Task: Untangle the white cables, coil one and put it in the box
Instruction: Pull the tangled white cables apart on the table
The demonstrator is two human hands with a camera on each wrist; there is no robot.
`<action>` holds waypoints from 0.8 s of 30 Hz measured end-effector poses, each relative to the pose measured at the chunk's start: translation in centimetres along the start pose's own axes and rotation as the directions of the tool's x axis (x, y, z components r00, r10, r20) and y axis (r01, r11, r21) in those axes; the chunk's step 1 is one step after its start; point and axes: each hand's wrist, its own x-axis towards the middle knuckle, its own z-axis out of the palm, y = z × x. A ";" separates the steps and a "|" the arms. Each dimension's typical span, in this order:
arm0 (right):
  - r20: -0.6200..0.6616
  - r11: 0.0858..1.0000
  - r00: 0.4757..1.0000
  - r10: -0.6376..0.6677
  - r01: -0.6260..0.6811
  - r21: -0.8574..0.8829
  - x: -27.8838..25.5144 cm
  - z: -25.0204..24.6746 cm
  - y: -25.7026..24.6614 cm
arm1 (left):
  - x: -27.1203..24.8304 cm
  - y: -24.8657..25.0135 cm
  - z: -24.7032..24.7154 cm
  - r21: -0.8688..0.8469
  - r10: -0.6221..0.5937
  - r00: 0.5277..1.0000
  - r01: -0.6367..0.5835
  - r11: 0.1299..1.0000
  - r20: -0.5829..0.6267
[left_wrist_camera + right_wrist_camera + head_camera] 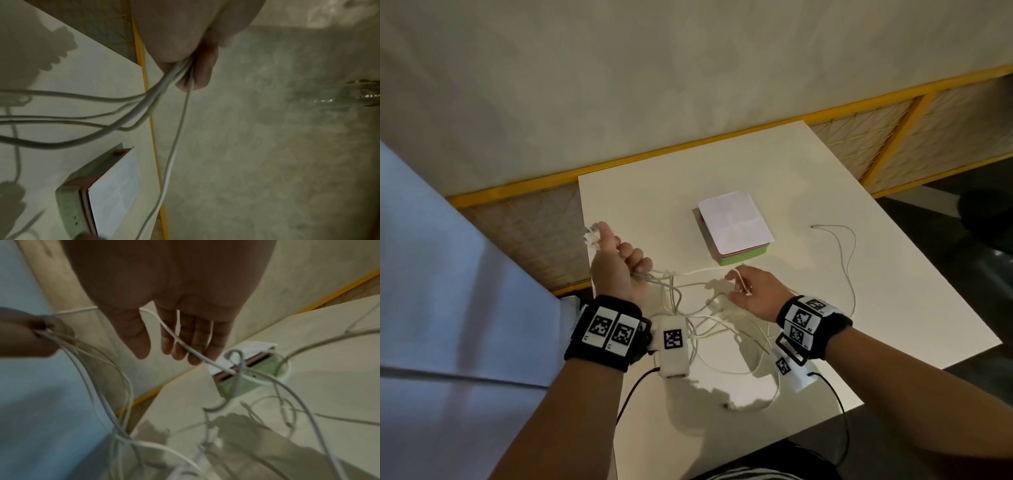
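My left hand (619, 263) is fisted round a bundle of white cable strands (174, 73), with plug ends (592, 236) sticking out above the thumb. From it the strands run down into a loose tangle of white cables (709, 325) on the white table (791, 178). My right hand (753, 291) hovers over the tangle with its fingers nearly straight. One strand (176, 339) lies across its fingers (197, 337). The box (736, 229), green with a pink rim and white sheet on top, sits just beyond both hands, also visible as box (69, 207) and box (232, 382).
A separate white cable (846, 260) curves along the right side of the table. A yellow-framed mesh railing (893, 137) runs behind the table. A pale blue surface (448, 274) borders the left edge. Black leads (633, 383) trail from the wrist cameras.
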 end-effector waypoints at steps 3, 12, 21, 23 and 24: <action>0.040 1.000 0.999 0.008 -0.008 -0.010 0.7 -1.0 -1.9 | -0.4 0.4 0.4 -0.013 -0.002 1.000 0.002 1.000 0.005; 0.129 0.931 0.967 0.221 -0.170 -0.322 -1.3 -2.0 5.2 | 0.4 5.5 -0.8 -0.144 0.086 0.995 -0.092 0.985 -0.049; -0.138 0.836 0.892 0.431 -0.452 -0.312 -1.5 -1.6 10.0 | 0.5 5.2 -1.4 -0.159 0.088 0.996 -0.092 0.983 -0.032; -0.141 0.786 0.856 0.497 -0.513 -0.345 -1.9 -2.3 11.3 | 0.7 6.1 -1.6 -0.174 0.095 0.995 -0.099 0.980 -0.030; -0.126 0.773 0.848 0.514 -0.522 -0.359 -2.1 -2.7 11.7 | 0.8 6.5 -1.8 -0.178 0.098 0.995 -0.101 0.979 -0.025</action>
